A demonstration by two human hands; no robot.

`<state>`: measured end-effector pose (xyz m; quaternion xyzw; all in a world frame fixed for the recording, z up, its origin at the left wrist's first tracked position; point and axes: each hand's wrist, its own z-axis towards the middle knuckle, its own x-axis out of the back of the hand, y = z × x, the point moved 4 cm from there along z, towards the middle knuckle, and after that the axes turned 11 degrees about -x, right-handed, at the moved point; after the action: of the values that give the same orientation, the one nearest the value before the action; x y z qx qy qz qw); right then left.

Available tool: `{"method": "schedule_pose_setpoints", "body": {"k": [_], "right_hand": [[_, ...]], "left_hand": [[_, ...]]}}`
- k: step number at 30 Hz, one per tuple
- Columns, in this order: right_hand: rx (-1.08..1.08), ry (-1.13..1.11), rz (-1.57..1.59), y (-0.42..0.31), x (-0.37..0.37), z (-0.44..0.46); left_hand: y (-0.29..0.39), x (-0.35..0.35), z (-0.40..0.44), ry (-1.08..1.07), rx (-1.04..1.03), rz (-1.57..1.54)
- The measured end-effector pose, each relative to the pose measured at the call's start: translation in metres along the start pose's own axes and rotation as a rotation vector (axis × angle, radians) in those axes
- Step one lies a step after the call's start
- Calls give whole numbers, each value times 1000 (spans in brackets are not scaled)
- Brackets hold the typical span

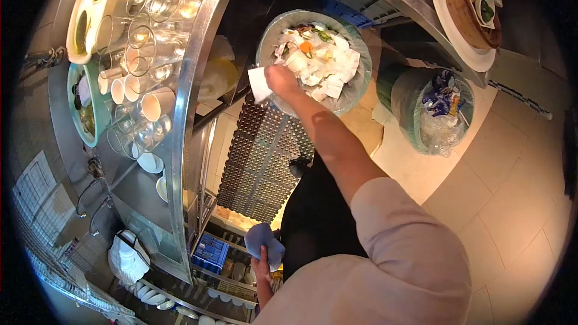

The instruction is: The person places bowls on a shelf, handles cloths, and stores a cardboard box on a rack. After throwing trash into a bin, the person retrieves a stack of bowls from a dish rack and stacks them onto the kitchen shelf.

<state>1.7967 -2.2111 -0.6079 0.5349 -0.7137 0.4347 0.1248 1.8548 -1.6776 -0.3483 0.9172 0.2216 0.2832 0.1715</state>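
Note:
My right hand (283,80) is stretched out over the near-left rim of a round waste bin (365,78). Its fingers are closed on a white paper napkin (259,84). Crumpled white napkins (313,63), green scraps and an orange piece fill the lined bin. Lower down, close to my dark trousers, my left hand (262,269) grips a folded blue-grey cloth (263,242). That cloth hides part of the fingers.
On the left, a metal counter (180,216) bears several glasses (162,3), cups (158,103) and a turquoise basin (93,135). A second lined bin (415,108) with plastic waste stands right. A perforated black mat (259,156) covers the floor. Plates and a steamer basket (469,15) sit upper right.

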Motion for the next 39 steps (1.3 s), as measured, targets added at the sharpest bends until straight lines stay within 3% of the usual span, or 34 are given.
{"method": "schedule_pose_setpoints", "body": {"k": [4, 6, 9, 13, 14, 16, 17, 18, 20, 23, 25, 29, 31, 35, 38, 39], "right_hand": [[209, 95, 129, 34, 24, -44], [300, 120, 171, 43, 39, -75], [448, 137, 77, 41, 33, -88], [233, -76, 406, 23, -1, -84], [235, -79, 415, 21, -14, -82], [23, -1, 453, 23, -29, -77], [11, 161, 539, 28, -36, -71], [14, 157, 542, 32, -37, -64], [-187, 40, 684, 52, -40, -55], [-24, 326, 753, 69, 10, -71], [184, 509, 616, 82, 55, -87], [83, 481, 344, 109, 97, -108], [-92, 417, -128, 120, 87, -113], [-60, 497, 116, 119, 72, -137], [-94, 340, 321, 112, 12, -168], [-145, -38, 481, 97, -6, -183]], "left_hand": [[-7, -3, 8, -22, 58, -5], [5, -12, 8, 1, -11, 0], [17, -18, 11, -53, 29, 90], [17, -12, 17, -51, -24, -3], [10, -3, 20, -43, -35, 62], [7, 3, 25, -27, -53, 122], [8, 4, 23, -24, -71, 96], [9, 4, 22, -22, -88, 69], [12, 2, 17, -15, -75, 64], [6, -2, 17, -19, -62, 42], [1, -6, 16, -21, -55, 25], [-6, -13, 18, -57, -48, -27], [-7, -16, 21, -81, -45, -22], [9, -14, 19, -67, -85, 10], [22, -12, 18, -116, -143, 1], [18, -7, 25, -126, -185, 2]]}}
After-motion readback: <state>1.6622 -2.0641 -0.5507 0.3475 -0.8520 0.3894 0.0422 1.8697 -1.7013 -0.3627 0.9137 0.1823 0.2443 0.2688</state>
